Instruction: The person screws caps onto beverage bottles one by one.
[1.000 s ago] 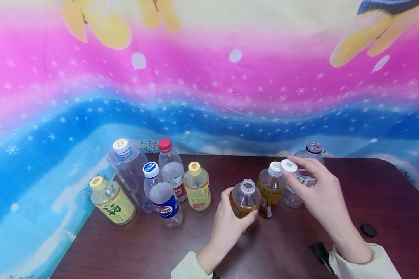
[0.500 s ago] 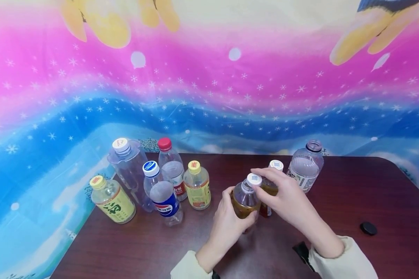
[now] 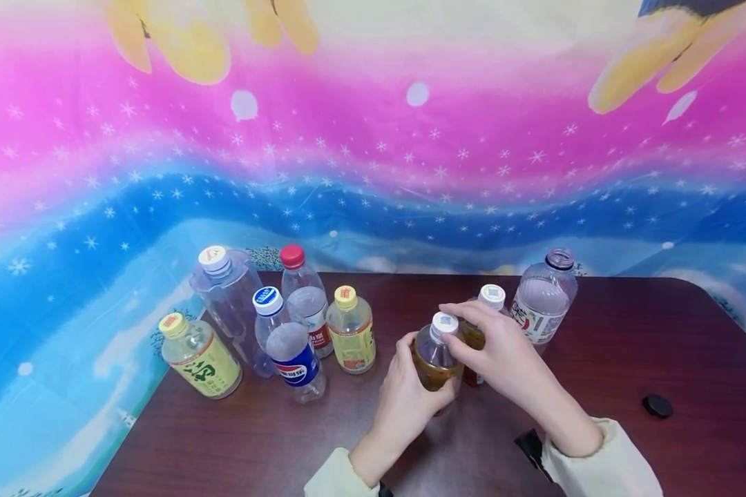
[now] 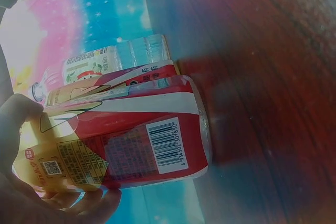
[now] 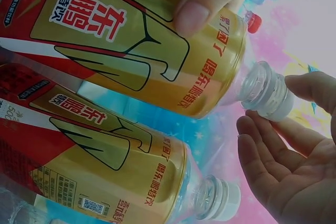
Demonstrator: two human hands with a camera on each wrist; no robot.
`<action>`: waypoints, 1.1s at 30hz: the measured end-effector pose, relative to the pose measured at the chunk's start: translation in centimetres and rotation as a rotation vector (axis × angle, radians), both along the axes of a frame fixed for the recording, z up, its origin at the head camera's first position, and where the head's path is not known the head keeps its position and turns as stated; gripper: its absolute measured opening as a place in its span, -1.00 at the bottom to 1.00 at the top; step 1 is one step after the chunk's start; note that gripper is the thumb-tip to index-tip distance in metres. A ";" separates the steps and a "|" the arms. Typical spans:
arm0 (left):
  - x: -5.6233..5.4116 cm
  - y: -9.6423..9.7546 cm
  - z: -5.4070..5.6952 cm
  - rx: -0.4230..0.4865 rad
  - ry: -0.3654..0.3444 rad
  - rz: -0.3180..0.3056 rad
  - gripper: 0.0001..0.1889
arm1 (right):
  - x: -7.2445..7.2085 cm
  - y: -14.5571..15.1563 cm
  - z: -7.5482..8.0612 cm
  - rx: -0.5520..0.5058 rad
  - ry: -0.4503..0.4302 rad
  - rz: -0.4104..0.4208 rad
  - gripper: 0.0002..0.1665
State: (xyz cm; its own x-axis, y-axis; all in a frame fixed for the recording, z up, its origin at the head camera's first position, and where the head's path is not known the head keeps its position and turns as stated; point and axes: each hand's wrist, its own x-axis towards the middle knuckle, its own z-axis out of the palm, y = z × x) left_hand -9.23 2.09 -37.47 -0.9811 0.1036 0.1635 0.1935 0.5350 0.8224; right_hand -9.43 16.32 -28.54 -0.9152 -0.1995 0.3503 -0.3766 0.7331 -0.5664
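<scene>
My left hand grips a gold and red drink bottle round its body, holding it upright. A white cap sits on that bottle's mouth, and my right hand pinches it between thumb and fingers. In the right wrist view the thumb and a finger touch the cap from opposite sides. Just behind the right hand stands a second, matching bottle with its own white cap; the hand partly hides it in the head view. The held bottle's barcode side faces the left wrist camera.
On the left stand two yellow-labelled bottles, one of them outermost, a large clear bottle, a blue-labelled Pepsi bottle and a red-capped bottle. An uncapped clear bottle is at back right. A black disc lies on the brown table.
My right hand has carried the white cap leftward from beside the second bottle onto the held bottle's mouth. The left hand keeps its grip in the same place.
</scene>
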 end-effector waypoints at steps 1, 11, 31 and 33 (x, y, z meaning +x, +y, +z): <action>0.0 0.0 0.0 -0.002 -0.002 0.001 -0.19 | 0.0 0.0 0.0 0.001 -0.004 -0.001 -0.57; -0.1 0.0 -0.1 -0.020 0.014 0.005 -0.18 | -0.3 0.0 0.0 -0.007 -0.014 -0.033 -0.64; -0.1 -0.1 -0.1 -0.037 0.025 0.005 -0.18 | -0.4 0.6 -0.2 -0.045 -0.058 0.022 -0.66; -0.1 -0.1 -0.1 -0.039 0.023 0.005 -0.18 | -0.4 0.5 -0.4 -0.056 -0.062 0.004 -0.67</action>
State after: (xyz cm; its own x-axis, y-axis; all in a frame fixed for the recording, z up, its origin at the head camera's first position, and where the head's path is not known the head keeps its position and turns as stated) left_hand -9.33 2.03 -37.58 -0.9776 0.1052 0.1824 0.2096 0.5672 0.7964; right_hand -9.86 16.77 -28.92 -0.9347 -0.1847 0.3037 -0.3423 0.6981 -0.6288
